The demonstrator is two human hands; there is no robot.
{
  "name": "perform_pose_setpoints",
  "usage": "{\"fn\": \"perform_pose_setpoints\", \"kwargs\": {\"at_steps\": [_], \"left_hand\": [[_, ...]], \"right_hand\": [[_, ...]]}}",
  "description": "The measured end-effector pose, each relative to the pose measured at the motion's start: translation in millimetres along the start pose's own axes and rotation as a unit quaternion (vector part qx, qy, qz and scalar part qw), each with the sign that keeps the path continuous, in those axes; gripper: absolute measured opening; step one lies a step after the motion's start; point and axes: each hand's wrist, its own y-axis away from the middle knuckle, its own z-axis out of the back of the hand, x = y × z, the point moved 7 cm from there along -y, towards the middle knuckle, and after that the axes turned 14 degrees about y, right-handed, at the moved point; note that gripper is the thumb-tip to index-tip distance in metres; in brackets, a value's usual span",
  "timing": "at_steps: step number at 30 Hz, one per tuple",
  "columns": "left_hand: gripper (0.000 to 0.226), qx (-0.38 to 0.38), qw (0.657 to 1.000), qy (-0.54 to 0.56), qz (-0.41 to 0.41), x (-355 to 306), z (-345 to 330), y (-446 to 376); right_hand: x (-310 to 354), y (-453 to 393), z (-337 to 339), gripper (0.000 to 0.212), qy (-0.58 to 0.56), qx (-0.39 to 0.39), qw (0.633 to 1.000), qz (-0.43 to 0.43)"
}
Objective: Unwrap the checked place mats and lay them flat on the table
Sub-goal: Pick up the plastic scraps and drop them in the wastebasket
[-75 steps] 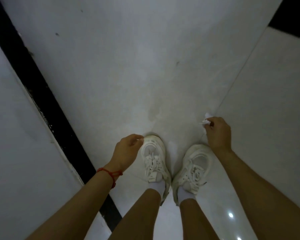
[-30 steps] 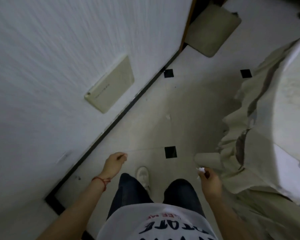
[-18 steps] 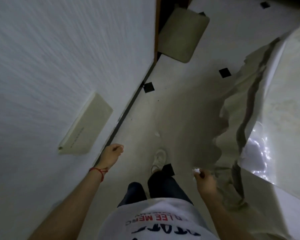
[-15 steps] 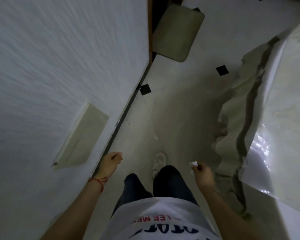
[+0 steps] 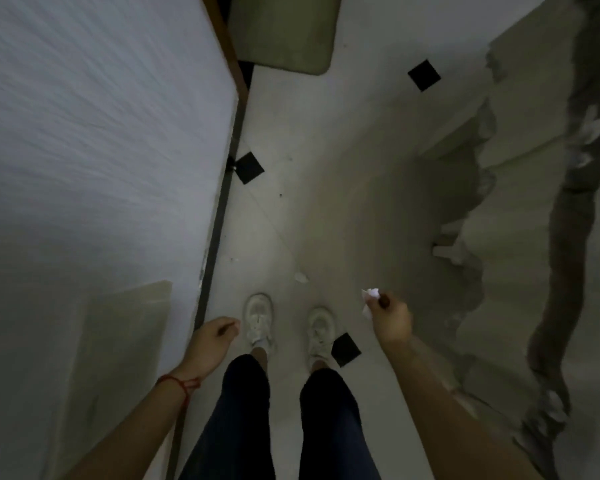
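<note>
Standing on the floor with a paper scrap, no mats in sight

Only the head view here: I'm looking straight down at my shoes (image 5: 258, 318) on the tiled floor (image 5: 326, 202), wall (image 5: 101, 133) on my left, draped cloth (image 5: 520, 237) on my right. My right hand (image 5: 390, 318) pinches a small crumpled white scrap (image 5: 371, 293) between thumb and fingertips. My left hand (image 5: 215, 339) hangs loosely curled, holding nothing. The checked place mats aren't in frame, and I can't see a tabletop either, so I can't tell where they are. My guess: the scrap could be wrapping, but as far as this shows, laying the mats flat is all still to do.
</note>
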Motion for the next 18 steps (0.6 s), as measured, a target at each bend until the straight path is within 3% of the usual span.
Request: {"fn": "perform_pose_setpoints", "kwargs": {"at_steps": [8,13,18], "left_hand": [[0.025,0.044,0.997,-0.069,-0.014,2,-56,-161],[0.039,0.079,0.988,-0.133,-0.002,61,-126,-266],[0.049,0.062,0.979,-0.192,-0.014,127,-182,-360]], "right_hand": [[-74,-92,-89,0.012,-0.005,0.002,0.998,-0.055],[-111,-163,-145,0.016,-0.003,-0.012,0.999,-0.046],[-142,-223,-187,0.017,-0.001,-0.035,0.999,-0.033]]}}
